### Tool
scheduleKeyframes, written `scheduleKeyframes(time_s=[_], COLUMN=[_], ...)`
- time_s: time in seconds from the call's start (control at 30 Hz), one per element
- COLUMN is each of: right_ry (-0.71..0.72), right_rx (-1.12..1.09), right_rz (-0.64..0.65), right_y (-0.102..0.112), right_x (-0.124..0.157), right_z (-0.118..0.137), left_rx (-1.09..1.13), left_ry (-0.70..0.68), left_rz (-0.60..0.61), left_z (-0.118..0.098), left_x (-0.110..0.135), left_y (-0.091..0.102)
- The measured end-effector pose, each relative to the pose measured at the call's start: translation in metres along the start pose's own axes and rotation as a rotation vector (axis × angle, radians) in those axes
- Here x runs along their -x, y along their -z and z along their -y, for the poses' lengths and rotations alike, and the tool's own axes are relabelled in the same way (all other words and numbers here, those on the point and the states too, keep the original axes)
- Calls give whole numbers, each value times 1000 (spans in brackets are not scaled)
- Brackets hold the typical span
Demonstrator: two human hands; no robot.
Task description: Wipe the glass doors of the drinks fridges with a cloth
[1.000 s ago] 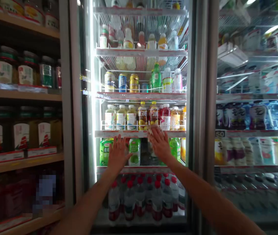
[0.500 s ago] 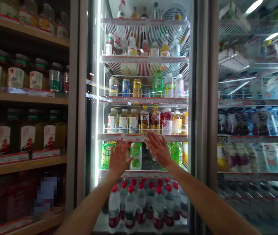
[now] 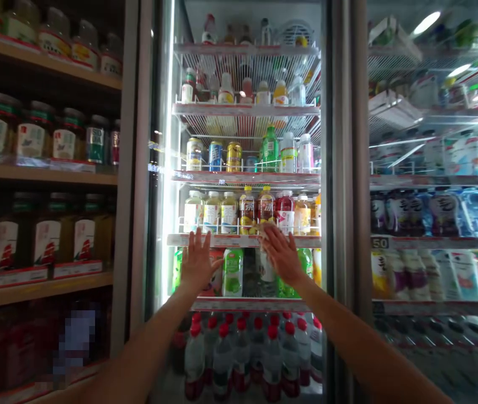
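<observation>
Both my arms reach forward to the glass door (image 3: 242,140) of a lit drinks fridge. My left hand (image 3: 196,261) lies open and flat on the glass, fingers spread, with its fingertips at the shelf edge (image 3: 230,240). My right hand (image 3: 283,255) presses a small pale cloth (image 3: 265,231) against the glass; only a scrap of it shows at the fingertips. Behind the hands stand green bottles (image 3: 232,272), and juice bottles (image 3: 247,210) sit on the shelf above.
Water bottles with red caps (image 3: 242,353) fill the fridge's bottom shelf, and cans (image 3: 215,156) stand higher up. Wooden shelves with jars (image 3: 32,140) are on the left. A second fridge (image 3: 432,213) with a reflecting door is on the right.
My left hand has slid up a little, so its fingertips now reach the shelf edge. My right hand with the cloth has shifted slightly to the right. The view has tilted a little.
</observation>
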State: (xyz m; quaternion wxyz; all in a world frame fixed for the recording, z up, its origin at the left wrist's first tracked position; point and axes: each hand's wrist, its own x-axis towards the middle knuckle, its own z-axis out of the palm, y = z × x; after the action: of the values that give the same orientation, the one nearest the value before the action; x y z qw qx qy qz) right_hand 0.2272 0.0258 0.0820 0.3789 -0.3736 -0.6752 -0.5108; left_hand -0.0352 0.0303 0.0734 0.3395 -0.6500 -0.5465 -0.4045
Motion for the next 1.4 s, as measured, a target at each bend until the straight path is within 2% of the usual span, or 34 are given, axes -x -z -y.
scheduleKeyframes(time_s=[0.13, 0.2, 0.23, 0.33, 0.4, 0.47, 0.57, 0.63, 0.7, 0.8, 0.87, 0.93, 1.03, 1.07, 1.13, 1.23, 1.3, 1.4], right_ry=[-406, -490, -450, -157, -37, -97, -388, -480, -371, -20, 113, 43, -246, -300, -263, -25, 64, -21], right_rx=[67, 70, 59, 3, -11, 7, 52, 53, 25, -43, -66, -46, 27, 42, 44, -1, -27, -7], right_rz=[-153, -166, -149, -40, 0, -25, -133, -166, -134, -2, 49, 12, -127, -152, -151, -78, -47, -100], right_y=[6, 5, 3, -3, -5, -3, -1, -2, -5, -9, -9, -7, -5, -6, -9, -14, -15, -11], right_x=[-7, -11, -11, -9, -7, -7, -12, -13, -11, -5, -3, -7, -18, -20, -21, -13, -8, -11], right_z=[-35, -34, -27, 3, 9, -1, -27, -28, -12, 23, 32, 23, 3, 1, 9, 36, 43, 25], left_rx=[-2, 1, 3, 8, 16, 20, 17, 11, 10, 12, 14, 17, 19, 16, 9, -4, -14, -12], left_ry=[-4, 0, -1, -2, -4, 1, 4, 6, 0, -8, -14, -17, -8, 2, 12, 14, 19, 16], left_rz=[20, 26, 30, 31, 26, 20, 29, 39, 37, 16, 12, 8, 9, 13, 22, 25, 45, 73], left_z=[2, 2, 2, 2, 2, 2, 1, 1, 1, 1, 2, 3, 2, 1, 0, -1, -1, 0], left_x=[1, 0, 0, 0, 0, 0, 0, 0, 0, 1, 1, 2, 3, 3, 3, 4, 6, 8], left_y=[0, 0, 0, 0, -1, -1, 0, 0, 1, 1, 0, -2, -4, -4, -4, -3, -2, -2])
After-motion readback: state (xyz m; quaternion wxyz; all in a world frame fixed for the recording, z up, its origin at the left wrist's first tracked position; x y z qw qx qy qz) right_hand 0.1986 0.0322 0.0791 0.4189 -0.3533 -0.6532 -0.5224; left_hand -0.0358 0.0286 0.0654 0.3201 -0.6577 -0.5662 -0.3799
